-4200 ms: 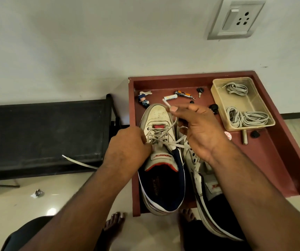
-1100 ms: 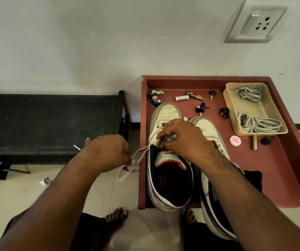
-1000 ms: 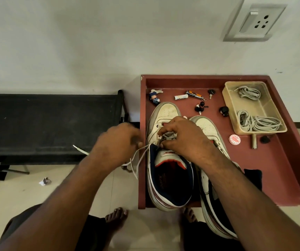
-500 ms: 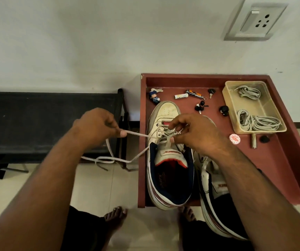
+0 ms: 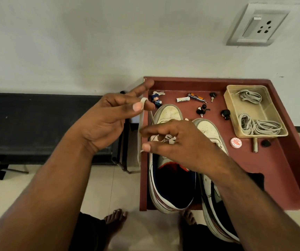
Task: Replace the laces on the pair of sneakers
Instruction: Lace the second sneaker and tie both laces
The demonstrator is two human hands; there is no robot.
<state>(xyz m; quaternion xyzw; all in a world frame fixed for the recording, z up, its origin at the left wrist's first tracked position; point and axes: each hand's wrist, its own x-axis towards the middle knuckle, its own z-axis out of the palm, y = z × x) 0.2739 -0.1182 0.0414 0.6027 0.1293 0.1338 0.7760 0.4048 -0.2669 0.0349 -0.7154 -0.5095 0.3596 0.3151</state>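
White lace [image 5: 139, 134] loops over the left hand [image 5: 109, 120], pinched between thumb and finger. Right hand [image 5: 172, 142] fingers [image 5: 146, 147] pinch lace at the left sneaker [image 5: 167, 178].

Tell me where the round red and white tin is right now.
In the head view, the round tin lies on the red tray, right of the right sneaker and just below the left corner of the beige lace container.

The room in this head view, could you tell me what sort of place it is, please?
Probably a home, perhaps an entryway. A wall socket sits above a red tray table with keychains and sneakers; a black bench stands on the tiled floor.
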